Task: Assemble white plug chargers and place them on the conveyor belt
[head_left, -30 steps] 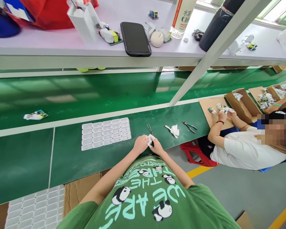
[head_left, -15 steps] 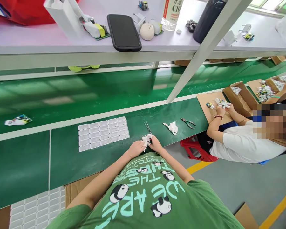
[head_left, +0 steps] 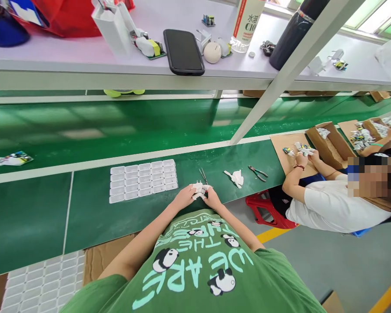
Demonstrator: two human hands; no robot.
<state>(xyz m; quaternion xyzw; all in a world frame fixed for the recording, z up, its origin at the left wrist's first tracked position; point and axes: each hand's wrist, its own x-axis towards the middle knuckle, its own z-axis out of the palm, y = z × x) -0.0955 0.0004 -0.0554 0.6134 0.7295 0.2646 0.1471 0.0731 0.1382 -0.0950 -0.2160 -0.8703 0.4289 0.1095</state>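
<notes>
My left hand (head_left: 184, 197) and my right hand (head_left: 213, 199) meet at the near edge of the green bench, close to my shirt. White coverings show on some fingertips. Between them, both hands grip a small white plastic piece (head_left: 200, 190); thin points stick up from it, and its exact kind is too small to make out. Just beyond my fingers lie metal tweezers (head_left: 203, 175). A crumpled white scrap (head_left: 237, 178) and green-handled pliers (head_left: 258, 173) rest to the right. A block of white open plastic cases (head_left: 144, 181) in rows lies to the left.
Above the bench runs a shelf with a phone (head_left: 183, 52), a bottle (head_left: 246, 26) and a dark flask (head_left: 296, 34). A slanted post (head_left: 280, 87) rises ahead. A circuit board (head_left: 13, 159) sits on the green belt. At right, a co-worker (head_left: 342, 202) handles parts beside a cardboard box (head_left: 332, 143).
My view has shifted slightly. The white piece has turned between my hands, and its thin points show more clearly. The circuit board on the belt has moved left.
</notes>
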